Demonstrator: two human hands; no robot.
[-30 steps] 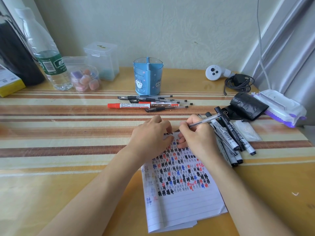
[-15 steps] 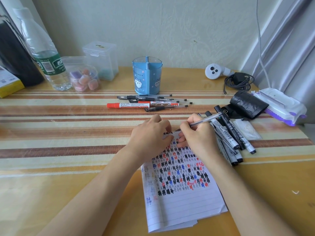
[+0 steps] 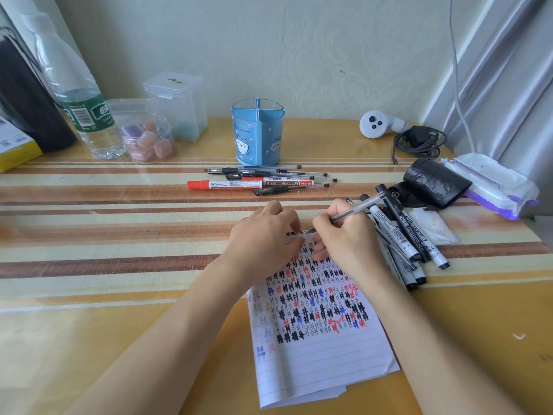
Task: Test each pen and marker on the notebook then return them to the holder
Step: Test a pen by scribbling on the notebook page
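Observation:
A lined notebook (image 3: pixel 317 363) lies in front of me, its upper part covered with black, red and blue hash marks. My right hand (image 3: pixel 347 238) grips a clear pen (image 3: pixel 357 209) with its tip down at the page's top edge. My left hand (image 3: pixel 263 241) rests on the notebook's top left corner, fingers bent. The blue pen holder (image 3: pixel 257 136) stands empty at the back centre. Before it lies a row of pens with a red marker (image 3: pixel 224 184). A pile of black and white markers (image 3: pixel 401 238) lies right of my right hand.
A water bottle (image 3: pixel 80 106), a jar of cubes (image 3: pixel 146 139) and a clear box (image 3: pixel 179 103) stand at the back left. At the right are a black roll (image 3: pixel 434 181), a wipes pack (image 3: pixel 490 184), a coiled cable (image 3: pixel 419 142) and a white device (image 3: pixel 374 124).
Both hands stay at the notebook's top edge; the pen in my right hand shifts only slightly.

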